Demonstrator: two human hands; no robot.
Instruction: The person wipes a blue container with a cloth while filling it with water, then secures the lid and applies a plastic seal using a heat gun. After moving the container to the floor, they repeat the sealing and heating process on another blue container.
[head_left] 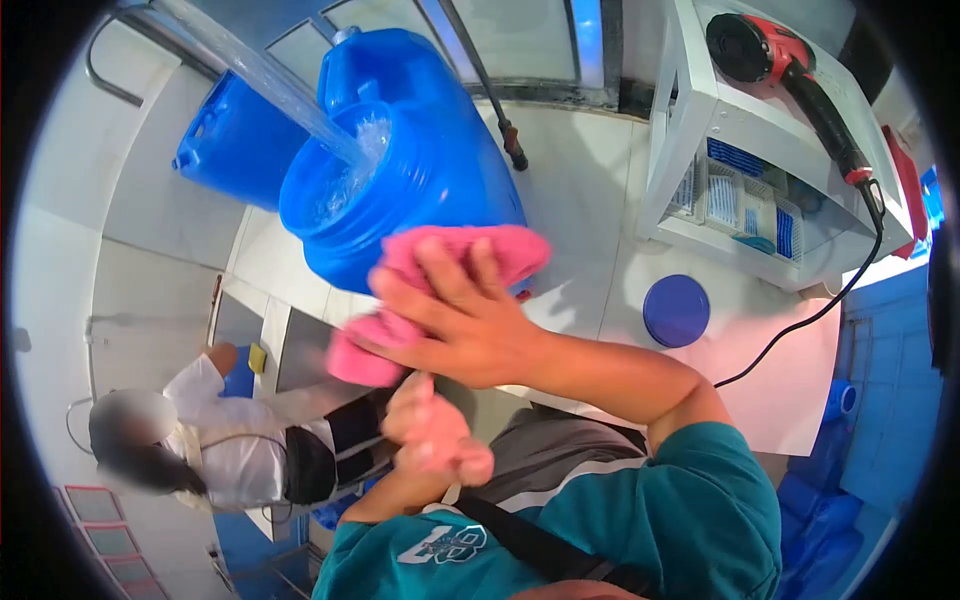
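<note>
Pink cloth (515, 252): under right hand (462, 335), fingers apart across it
Blue jug (445, 160): water (342, 143) pouring into its mouth
Left hand (432, 432): blurred, cannot tell fingers

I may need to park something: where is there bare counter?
Bare counter lies between the open blue jug and the white shelf unit, and between the blue lid and the black cord. Crowded: around that jug, with the right hand, pink cloth and second jug.

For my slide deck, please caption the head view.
Water pours into a blue container; nearby, the right hand spreads over a pink cloth.
</note>
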